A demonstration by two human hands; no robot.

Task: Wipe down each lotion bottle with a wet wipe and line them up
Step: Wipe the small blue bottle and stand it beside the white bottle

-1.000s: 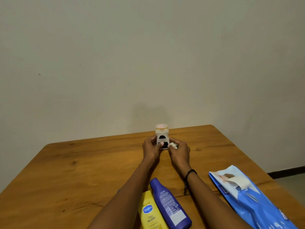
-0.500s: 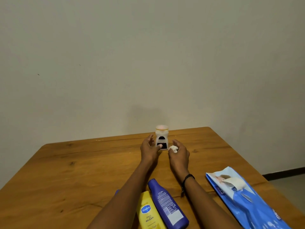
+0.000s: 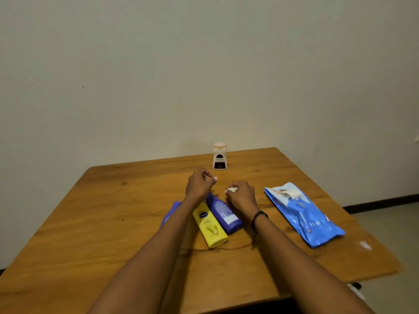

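A small white bottle [image 3: 220, 156] with a pale cap stands upright near the table's far edge, apart from both hands. My left hand [image 3: 200, 185] hovers in front of it with curled fingers and holds nothing that I can see. My right hand [image 3: 240, 193] grips a crumpled white wet wipe [image 3: 232, 189]. Below my hands lie a yellow lotion bottle [image 3: 209, 224] and a purple-blue bottle [image 3: 224, 214] side by side. A third purple bottle [image 3: 170, 211] is mostly hidden under my left forearm.
A blue wet-wipe pack [image 3: 302, 215] with its flap peeled back lies on the wooden table [image 3: 102, 214] to the right. A small white scrap [image 3: 365, 245] sits near the right edge. The wall stands just behind the table.
Both hands let go of the white bottle and pulled back toward me; it now stands alone at the far edge. The view shifted, showing more of the table.
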